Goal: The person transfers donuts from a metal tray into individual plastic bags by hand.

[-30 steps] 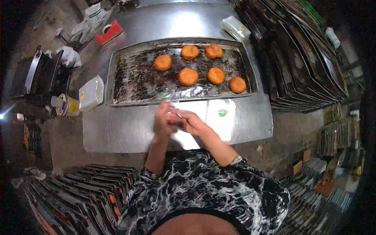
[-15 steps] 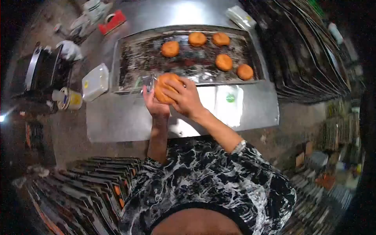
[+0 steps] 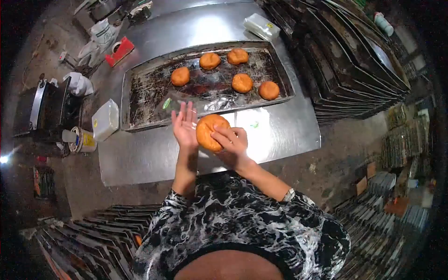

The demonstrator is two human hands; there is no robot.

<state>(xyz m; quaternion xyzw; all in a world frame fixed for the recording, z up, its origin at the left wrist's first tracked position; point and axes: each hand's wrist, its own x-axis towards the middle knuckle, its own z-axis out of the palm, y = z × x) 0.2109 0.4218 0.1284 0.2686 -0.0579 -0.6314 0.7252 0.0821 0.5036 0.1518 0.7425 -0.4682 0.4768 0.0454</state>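
Scuffed dark metal tray [image 3: 149, 93], smooth glossy metal tabletop [image 3: 140, 156], clear shiny plastic bag [image 3: 179, 108].

One round, golden-brown bun [image 3: 209, 133] is gripped in the right hand [image 3: 230, 143], with its broad, slightly dimpled face turned up, just beside the open left hand [image 3: 186, 134]. A thin, clear plastic bag [image 3: 178, 102] with a green mark extends from the left hand's fingers over the near side of the dark, worn tray [image 3: 151, 93]. Five similar orange-brown buns [image 3: 242, 83] lie apart on the tray: two far, one to the left, and two nearer on the right.
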